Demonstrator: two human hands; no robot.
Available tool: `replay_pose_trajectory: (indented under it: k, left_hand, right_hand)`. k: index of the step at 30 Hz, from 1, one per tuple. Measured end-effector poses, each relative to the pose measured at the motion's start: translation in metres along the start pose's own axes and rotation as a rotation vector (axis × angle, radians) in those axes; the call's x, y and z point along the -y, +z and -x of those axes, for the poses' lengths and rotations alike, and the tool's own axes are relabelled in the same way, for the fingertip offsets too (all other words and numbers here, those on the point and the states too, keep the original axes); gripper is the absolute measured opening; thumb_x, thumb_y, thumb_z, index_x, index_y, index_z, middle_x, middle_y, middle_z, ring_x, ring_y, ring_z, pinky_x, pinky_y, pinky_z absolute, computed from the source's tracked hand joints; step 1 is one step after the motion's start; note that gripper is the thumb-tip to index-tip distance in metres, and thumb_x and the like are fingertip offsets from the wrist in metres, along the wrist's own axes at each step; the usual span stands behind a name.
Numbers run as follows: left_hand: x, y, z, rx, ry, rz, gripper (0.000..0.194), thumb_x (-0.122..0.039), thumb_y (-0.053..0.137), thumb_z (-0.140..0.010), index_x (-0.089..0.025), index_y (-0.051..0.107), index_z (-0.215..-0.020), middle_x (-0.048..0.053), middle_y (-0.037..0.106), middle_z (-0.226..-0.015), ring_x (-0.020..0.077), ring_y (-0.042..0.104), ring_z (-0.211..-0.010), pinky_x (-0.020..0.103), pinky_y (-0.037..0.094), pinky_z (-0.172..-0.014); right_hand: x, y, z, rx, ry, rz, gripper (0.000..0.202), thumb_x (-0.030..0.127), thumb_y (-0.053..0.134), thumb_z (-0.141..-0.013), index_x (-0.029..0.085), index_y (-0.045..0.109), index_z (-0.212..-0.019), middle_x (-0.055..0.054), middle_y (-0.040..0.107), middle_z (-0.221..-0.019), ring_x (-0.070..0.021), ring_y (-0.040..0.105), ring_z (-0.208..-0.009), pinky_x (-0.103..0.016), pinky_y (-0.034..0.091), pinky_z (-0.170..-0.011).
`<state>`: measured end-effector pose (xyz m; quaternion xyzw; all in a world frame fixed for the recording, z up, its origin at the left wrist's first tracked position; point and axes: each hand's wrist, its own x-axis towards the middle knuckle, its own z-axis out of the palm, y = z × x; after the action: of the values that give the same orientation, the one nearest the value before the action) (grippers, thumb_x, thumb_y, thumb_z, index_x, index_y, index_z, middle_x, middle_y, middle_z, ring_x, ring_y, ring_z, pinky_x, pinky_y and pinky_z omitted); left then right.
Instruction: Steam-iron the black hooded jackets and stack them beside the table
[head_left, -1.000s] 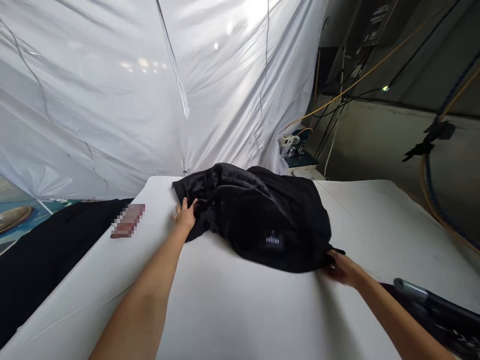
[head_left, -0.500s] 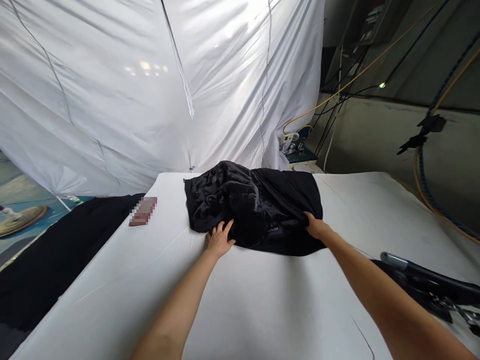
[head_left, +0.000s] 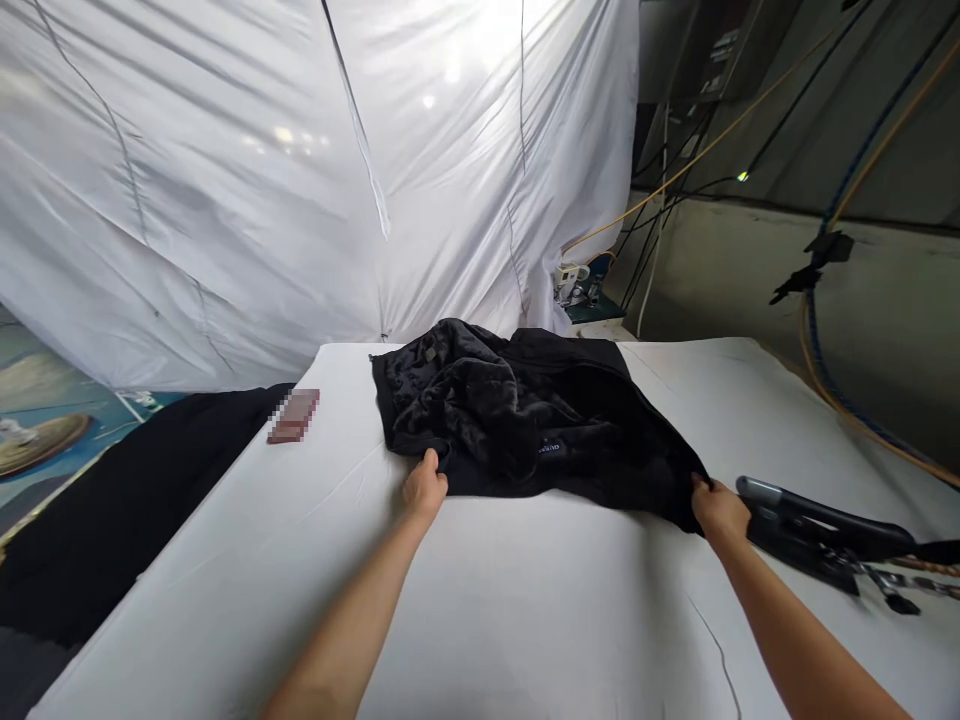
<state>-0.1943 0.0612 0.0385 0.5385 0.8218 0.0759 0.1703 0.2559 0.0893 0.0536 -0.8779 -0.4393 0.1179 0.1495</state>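
A black garment (head_left: 480,400) with a dark plush lining lies spread over the white table (head_left: 570,620). A small label (head_left: 551,448) with pale lettering shows near its middle. My left hand (head_left: 426,487) grips the garment's near edge toward its left end, thumb on top. At the right end my right hand (head_left: 718,510) is closed on a corner of the same garment, which is pulled out toward the right. The fingertips of both hands are partly hidden by cloth.
A black-handled iron-like tool (head_left: 832,535) lies just right of my right hand. A dark red object (head_left: 295,415), partly pixelated, rests at the table's left edge. Black cloth (head_left: 142,500) lies beyond that edge. A white sheet (head_left: 247,180) hangs behind; a machine (head_left: 571,283) stands at the back.
My right hand has moved right and nearer, drawing the garment's right end out and opening its lining. My left hand has shifted slightly left and closed on the near edge.
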Motion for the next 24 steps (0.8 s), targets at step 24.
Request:
replay_pose_trajectory:
  k: [24]
  left_hand:
    - [-0.02,-0.123,-0.087,-0.773,0.152,0.306,0.054,-0.002,0.026,-0.082,-0.02,0.04,-0.131,0.009,0.046,-0.116,0.0197,0.049,-0.109,0.03,0.039,-0.093]
  right_hand:
    - [0.129,-0.108,-0.022,-0.425,-0.508,-0.195,0.049,0.039,0.022,-0.092,0.022,0.035,-0.137,-0.009,0.049,-0.129,-0.0221,0.045,-0.115,-0.037,0.033,-0.096]
